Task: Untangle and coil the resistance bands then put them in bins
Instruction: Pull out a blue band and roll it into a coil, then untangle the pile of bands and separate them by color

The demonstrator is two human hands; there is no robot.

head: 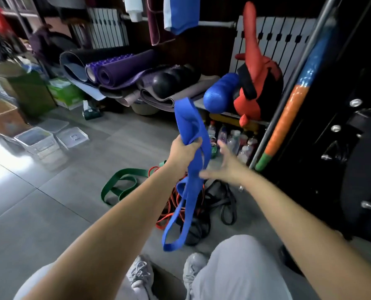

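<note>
Aloft, blue band (187,118) tight in left hand (183,151) fingers; right hand (225,167) fingers splayed, empty, beside it.

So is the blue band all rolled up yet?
Not yet. The blue band hangs in long loose loops from the left hand, which grips it near the top.

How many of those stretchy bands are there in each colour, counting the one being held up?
Blue band: 1, gripped in the left hand
Green band: 1, on the floor
Orange bands: at least 1, tangled
Black bands: at least 1, tangled
Total: at least 4; the tangle hides the exact count.
</note>
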